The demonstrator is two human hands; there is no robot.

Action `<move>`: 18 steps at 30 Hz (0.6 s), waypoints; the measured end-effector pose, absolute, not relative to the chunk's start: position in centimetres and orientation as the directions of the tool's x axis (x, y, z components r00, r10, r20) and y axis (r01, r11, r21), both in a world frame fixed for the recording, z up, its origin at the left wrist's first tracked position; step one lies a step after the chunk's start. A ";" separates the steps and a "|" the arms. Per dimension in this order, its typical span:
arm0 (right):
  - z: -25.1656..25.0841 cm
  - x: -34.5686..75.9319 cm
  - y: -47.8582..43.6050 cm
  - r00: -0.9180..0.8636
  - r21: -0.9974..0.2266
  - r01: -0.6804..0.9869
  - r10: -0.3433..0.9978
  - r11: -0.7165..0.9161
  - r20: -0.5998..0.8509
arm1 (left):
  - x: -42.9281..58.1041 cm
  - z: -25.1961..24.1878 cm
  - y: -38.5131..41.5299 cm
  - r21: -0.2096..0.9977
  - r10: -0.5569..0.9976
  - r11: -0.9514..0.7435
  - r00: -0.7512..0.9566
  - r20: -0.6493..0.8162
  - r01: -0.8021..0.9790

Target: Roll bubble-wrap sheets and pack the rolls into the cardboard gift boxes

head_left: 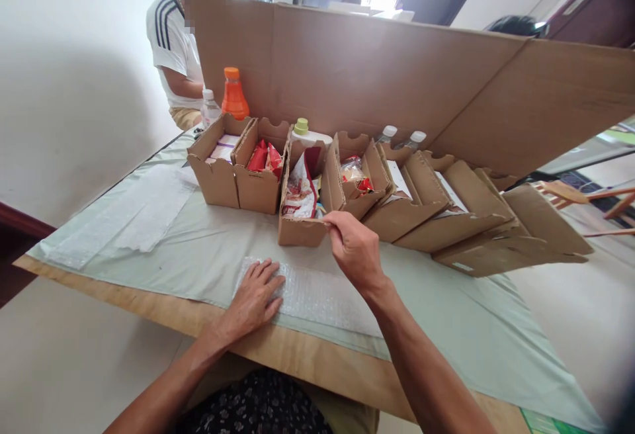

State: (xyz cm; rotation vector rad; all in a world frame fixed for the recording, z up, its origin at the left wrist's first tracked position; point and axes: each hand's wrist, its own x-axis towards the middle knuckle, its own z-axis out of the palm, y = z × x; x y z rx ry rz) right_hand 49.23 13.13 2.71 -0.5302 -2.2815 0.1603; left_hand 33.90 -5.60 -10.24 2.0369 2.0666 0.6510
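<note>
My left hand point(256, 296) lies flat, fingers spread, on a sheet of bubble wrap point(322, 298) near the table's front edge. My right hand point(353, 245) is closed in a pinch on the front rim of an open cardboard box point(300, 229) that holds snack packets point(299, 192). That box stands in a row of similar cardboard boxes. To its left, one box point(258, 186) holds red packets and another point(214, 176) holds pale packets. To its right stand another filled box point(360, 186) and several tilted boxes point(446, 222).
A large cardboard sheet point(397, 77) stands behind the row. An orange bottle point(234, 95), a clear bottle point(209, 107) and white-capped bottles point(302, 131) stand near it. More bubble wrap point(133, 216) lies on the pale green cloth point(446, 315). A person in a white shirt point(171, 43) sits at the far left.
</note>
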 end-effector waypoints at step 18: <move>3.7 58.9 12.7 -0.600 -0.382 0.287 0.475 0.879 0.644 | 32.7 -8.1 -7.1 0.390 0.993 -0.110 0.084 0.084 0.914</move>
